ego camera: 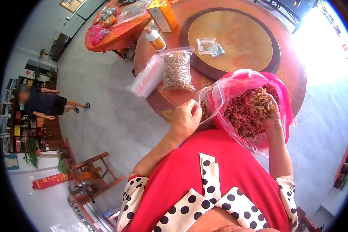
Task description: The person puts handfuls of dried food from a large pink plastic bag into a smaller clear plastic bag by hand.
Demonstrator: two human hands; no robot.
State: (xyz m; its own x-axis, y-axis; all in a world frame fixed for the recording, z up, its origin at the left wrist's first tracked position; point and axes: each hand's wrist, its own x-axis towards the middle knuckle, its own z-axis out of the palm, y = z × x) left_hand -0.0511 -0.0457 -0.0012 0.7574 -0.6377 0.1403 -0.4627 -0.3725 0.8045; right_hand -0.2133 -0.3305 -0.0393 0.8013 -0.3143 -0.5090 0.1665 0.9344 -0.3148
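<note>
My left hand [187,117] pinches the edge of a clear plastic bag [203,111], which has some dried brown pieces at its bottom. In my right hand [274,114] is a clump of dried, curled flakes [261,104], perhaps dried flowers or plant pieces. That hand is inside the mouth of a large pink plastic bag [287,95] filled with more dried pieces [240,121]. A filled clear zip bag [178,71] lies on the round table [159,101], beside a stack of flat zip bags [148,76].
A white bottle [155,39] and an orange box [163,16] stand behind the zip bags. On the turntable [235,32] is a clear glass ashtray [206,45]. A second table [113,40] holds several items. A person [46,100] stands at left, near wooden chairs [90,177].
</note>
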